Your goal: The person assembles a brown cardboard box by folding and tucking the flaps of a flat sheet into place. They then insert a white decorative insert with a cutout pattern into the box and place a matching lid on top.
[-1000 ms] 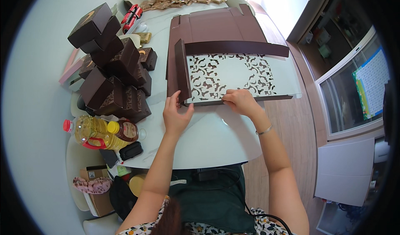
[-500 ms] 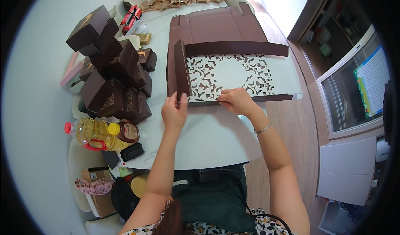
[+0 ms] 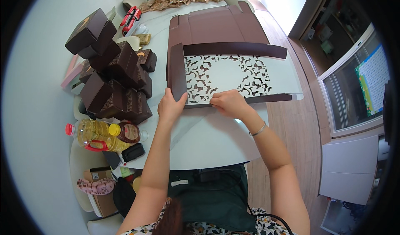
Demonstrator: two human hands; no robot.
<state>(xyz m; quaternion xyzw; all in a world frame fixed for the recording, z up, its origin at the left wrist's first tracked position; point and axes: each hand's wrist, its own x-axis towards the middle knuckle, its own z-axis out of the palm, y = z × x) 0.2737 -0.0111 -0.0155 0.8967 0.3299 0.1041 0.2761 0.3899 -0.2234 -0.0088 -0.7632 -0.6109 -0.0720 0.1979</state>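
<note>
A large dark brown cardboard box (image 3: 216,24), partly folded from its flat sheet, lies on the table in front of me. Its near section has a white panel with a scrolling cut-out pattern (image 3: 225,74). Around that panel the far wall stands up, and so does the left side flap (image 3: 177,70). My left hand (image 3: 171,106) grips the near end of the left flap, thumb on the inner side and fingers outside. My right hand (image 3: 230,103) is closed on the low near wall (image 3: 268,98), right of the left hand; its fingertips are partly hidden.
Folded brown boxes (image 3: 116,68) are piled along the table's left side. Nearer me stand an oil bottle (image 3: 93,131) and a brown bottle with a yellow cap (image 3: 128,133), beside a black case (image 3: 133,152). Small golden packets (image 3: 179,0) cover the far end.
The left flap has tilted outward to the left, and my left hand now wraps its near end. My right hand has slid slightly left along the near wall.
</note>
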